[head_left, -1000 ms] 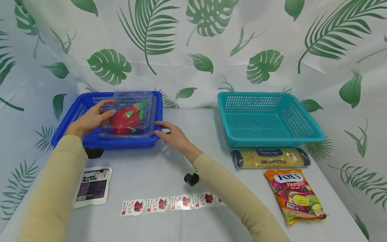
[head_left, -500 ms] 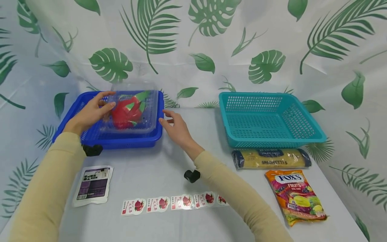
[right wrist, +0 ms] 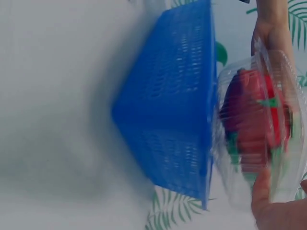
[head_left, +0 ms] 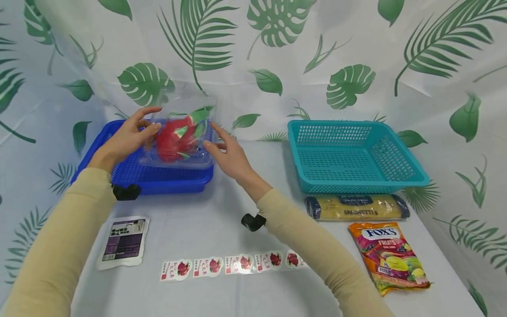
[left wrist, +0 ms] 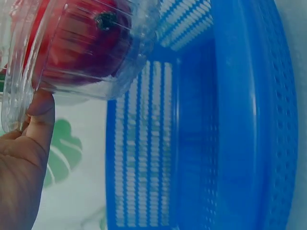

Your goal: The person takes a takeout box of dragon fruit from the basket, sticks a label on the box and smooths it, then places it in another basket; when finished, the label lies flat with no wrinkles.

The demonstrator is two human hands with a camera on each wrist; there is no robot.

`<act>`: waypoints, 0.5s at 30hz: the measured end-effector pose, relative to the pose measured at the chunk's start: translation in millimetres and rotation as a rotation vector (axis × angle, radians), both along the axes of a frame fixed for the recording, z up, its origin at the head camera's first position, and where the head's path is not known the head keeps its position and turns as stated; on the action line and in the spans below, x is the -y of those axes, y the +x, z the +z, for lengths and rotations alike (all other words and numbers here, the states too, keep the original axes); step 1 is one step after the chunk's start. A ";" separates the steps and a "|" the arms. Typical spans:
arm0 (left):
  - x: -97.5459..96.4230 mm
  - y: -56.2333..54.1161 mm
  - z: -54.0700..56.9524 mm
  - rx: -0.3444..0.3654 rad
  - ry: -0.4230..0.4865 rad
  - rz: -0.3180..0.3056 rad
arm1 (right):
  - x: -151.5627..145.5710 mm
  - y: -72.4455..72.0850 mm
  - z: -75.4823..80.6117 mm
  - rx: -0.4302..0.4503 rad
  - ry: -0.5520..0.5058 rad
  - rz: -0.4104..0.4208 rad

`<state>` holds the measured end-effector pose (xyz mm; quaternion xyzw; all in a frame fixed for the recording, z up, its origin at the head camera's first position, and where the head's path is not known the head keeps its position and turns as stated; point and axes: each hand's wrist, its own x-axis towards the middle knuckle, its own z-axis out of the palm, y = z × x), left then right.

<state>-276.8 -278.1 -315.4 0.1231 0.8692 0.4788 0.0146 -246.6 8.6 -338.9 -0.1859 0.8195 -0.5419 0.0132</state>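
Note:
A clear plastic clamshell box (head_left: 206, 160) with a red and green dragon fruit (head_left: 174, 138) inside hangs just above the blue basket (head_left: 158, 187). My left hand (head_left: 124, 138) grips the box's left edge between thumb and fingers. On the opposite edge my right hand (head_left: 231, 160) pinches the box. From the left wrist view, the thumb presses under the rim of the box (left wrist: 96, 86), which is clear of the basket's floor. In the right wrist view the box stands over the basket wall (right wrist: 163, 110), with both hands on its ends.
On the right stands a teal basket (head_left: 356, 182), a spaghetti pack (head_left: 356, 208) in front of it and a candy bag (head_left: 390, 257) nearer. A white and purple pouch (head_left: 123, 242) lies front left. A strip of dragon fruit stickers (head_left: 229, 265) runs along the table front.
The box with the dragon fruit has risen out of the blue basket and shifted slightly right. Both hands have moved up with it. The other things stay where they were.

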 end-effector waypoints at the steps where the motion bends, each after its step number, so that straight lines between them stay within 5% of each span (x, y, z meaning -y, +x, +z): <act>1: -3.1 0.4 1.3 0.001 0.003 -0.008 | -1.2 0.6 1.4 0.003 0.000 0.000; 15: -37.0 9.3 12.0 0.019 0.049 -0.056 | -21.5 8.6 14.2 0.027 -0.063 -0.101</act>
